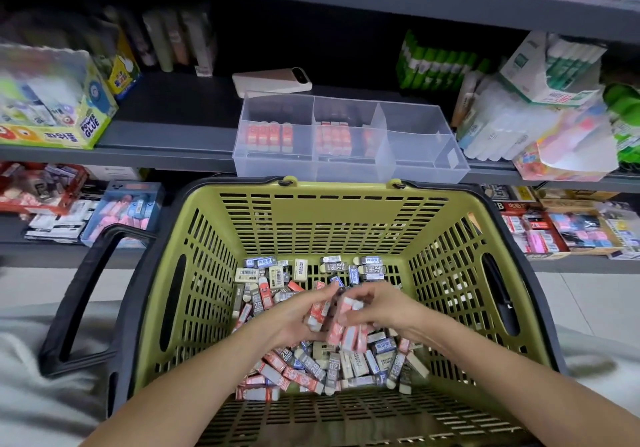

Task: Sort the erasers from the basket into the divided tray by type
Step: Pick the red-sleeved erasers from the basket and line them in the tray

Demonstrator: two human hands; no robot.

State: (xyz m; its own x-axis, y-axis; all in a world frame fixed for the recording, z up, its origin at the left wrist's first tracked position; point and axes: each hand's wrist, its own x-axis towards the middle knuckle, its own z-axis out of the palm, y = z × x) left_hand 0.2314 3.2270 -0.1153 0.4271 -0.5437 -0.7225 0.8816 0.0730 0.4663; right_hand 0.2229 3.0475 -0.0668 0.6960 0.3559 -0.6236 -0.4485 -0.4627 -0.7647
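Observation:
A green basket (311, 218) in front of me holds a heap of loose erasers (322, 363) in red, grey and blue sleeves. Both hands are inside it, above the heap. My left hand (294, 318) holds several red-sleeved erasers (317, 313). My right hand (381, 306) pinches more red-sleeved erasers (348, 329) right against them. On the shelf behind the basket stands the clear divided tray (426, 166). Rows of red erasers (269, 137) fill its left and middle compartments. Its right compartments hold nothing I can see.
A white phone (272, 81) lies on the shelf behind the tray. Glue boxes (52, 107) stand at the left, packs of glue sticks (540, 100) at the right. The lower shelf carries boxed erasers. The basket's black handle (86, 294) hangs to the left.

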